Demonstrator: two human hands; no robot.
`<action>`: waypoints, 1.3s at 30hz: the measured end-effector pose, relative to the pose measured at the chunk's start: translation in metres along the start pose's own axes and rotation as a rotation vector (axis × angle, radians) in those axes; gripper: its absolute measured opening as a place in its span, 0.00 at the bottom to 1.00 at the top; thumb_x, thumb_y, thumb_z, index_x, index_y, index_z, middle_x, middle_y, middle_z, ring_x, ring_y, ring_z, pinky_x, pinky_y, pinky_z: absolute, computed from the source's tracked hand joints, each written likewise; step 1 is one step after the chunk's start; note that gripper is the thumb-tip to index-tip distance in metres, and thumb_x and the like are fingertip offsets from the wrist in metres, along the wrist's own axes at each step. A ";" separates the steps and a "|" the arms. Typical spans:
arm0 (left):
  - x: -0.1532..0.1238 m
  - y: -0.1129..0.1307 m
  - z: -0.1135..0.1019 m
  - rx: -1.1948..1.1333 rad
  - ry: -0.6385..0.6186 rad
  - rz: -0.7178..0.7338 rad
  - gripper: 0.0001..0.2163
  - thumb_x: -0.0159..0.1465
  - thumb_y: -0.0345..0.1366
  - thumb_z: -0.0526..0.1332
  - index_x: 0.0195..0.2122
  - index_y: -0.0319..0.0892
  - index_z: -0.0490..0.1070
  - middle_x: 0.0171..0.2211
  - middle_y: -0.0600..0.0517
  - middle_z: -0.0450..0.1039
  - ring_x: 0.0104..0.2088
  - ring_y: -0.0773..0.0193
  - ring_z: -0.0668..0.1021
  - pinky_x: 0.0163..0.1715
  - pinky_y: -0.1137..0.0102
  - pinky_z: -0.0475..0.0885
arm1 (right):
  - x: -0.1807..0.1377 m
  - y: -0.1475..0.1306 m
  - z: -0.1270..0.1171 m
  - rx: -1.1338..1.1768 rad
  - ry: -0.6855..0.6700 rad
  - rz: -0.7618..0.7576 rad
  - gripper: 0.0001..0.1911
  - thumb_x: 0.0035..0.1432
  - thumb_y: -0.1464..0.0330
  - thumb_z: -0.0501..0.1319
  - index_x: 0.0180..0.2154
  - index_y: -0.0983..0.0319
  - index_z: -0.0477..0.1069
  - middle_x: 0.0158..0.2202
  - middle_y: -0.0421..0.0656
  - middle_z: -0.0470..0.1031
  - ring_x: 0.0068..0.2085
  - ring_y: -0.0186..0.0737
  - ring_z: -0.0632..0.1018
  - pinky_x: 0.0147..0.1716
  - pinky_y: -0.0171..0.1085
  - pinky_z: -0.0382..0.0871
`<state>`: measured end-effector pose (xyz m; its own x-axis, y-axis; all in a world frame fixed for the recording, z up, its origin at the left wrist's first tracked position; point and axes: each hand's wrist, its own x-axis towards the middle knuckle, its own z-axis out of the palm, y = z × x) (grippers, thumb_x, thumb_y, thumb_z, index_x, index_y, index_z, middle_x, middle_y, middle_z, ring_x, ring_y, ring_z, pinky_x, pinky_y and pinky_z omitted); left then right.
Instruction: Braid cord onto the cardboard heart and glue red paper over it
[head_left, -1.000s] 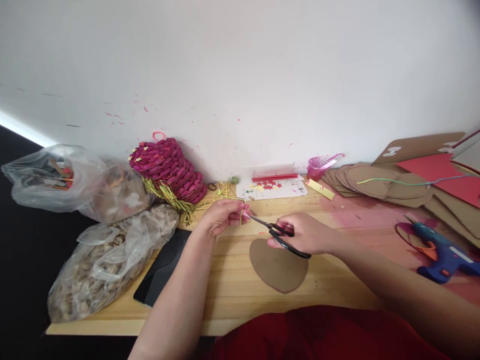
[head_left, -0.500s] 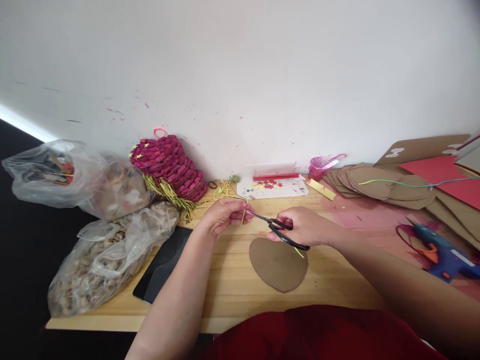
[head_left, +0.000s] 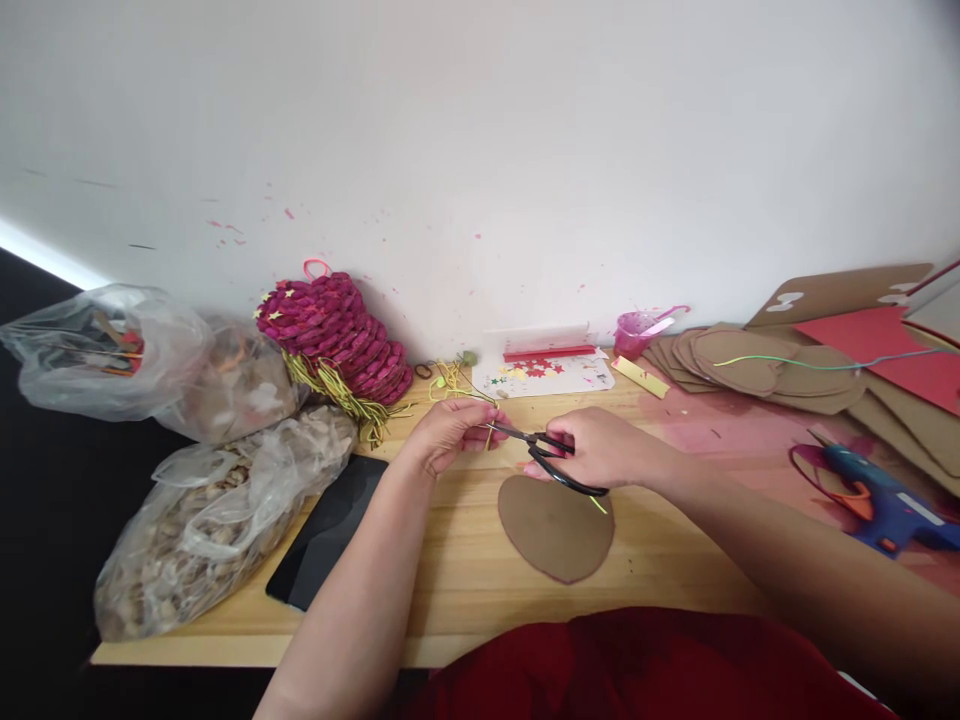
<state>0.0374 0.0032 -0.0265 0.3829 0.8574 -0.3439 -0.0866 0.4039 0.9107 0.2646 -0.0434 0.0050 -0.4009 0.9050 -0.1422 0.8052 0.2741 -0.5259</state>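
My left hand (head_left: 459,430) pinches a thin olive-yellow cord (head_left: 491,436) between thumb and fingers, with a short end hanging below. My right hand (head_left: 596,448) is closed on black-handled scissors (head_left: 559,462), whose blades point left and reach the cord at my left fingertips. Whether the blades have cut through the cord cannot be seen. Under the scissors lies a rounded cardboard piece (head_left: 555,535). A bit of yellow-green string (head_left: 598,505) shows at its upper right edge.
At left are plastic bags (head_left: 225,530), a black tablet-like slab (head_left: 326,535) and a magenta braided piece (head_left: 349,335) with yellow fringe. Behind my hands lies a white card (head_left: 544,375) with small stars. Cardboard cutouts (head_left: 735,360) and a blue glue gun (head_left: 885,500) sit at right.
My right hand has shifted slightly left, bringing the scissor blades further over the cord, and the handles look closer together. My left hand stays nearly in place.
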 end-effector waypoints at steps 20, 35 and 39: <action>0.000 -0.002 0.003 -0.001 0.006 -0.005 0.17 0.46 0.42 0.76 0.31 0.34 0.80 0.34 0.43 0.81 0.29 0.61 0.82 0.30 0.71 0.72 | 0.006 -0.002 0.003 -0.038 -0.039 0.044 0.28 0.50 0.43 0.61 0.19 0.59 0.61 0.18 0.38 0.63 0.22 0.34 0.62 0.23 0.36 0.50; -0.002 0.003 0.006 0.028 0.061 -0.038 0.20 0.44 0.43 0.77 0.35 0.36 0.81 0.39 0.41 0.82 0.33 0.57 0.83 0.35 0.66 0.78 | 0.006 0.013 0.008 -0.125 0.027 -0.013 0.30 0.55 0.41 0.57 0.21 0.60 0.70 0.19 0.40 0.69 0.21 0.35 0.66 0.23 0.35 0.49; -0.001 0.004 -0.003 0.007 0.139 0.042 0.18 0.43 0.42 0.77 0.31 0.36 0.81 0.33 0.45 0.81 0.28 0.65 0.79 0.31 0.70 0.75 | -0.011 0.019 -0.003 -0.163 -0.021 0.031 0.29 0.55 0.41 0.58 0.22 0.60 0.70 0.19 0.40 0.72 0.22 0.36 0.69 0.23 0.35 0.49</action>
<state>0.0342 0.0048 -0.0232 0.2475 0.9096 -0.3338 -0.0934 0.3653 0.9262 0.2857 -0.0474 -0.0007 -0.3829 0.9071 -0.1748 0.8766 0.2971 -0.3785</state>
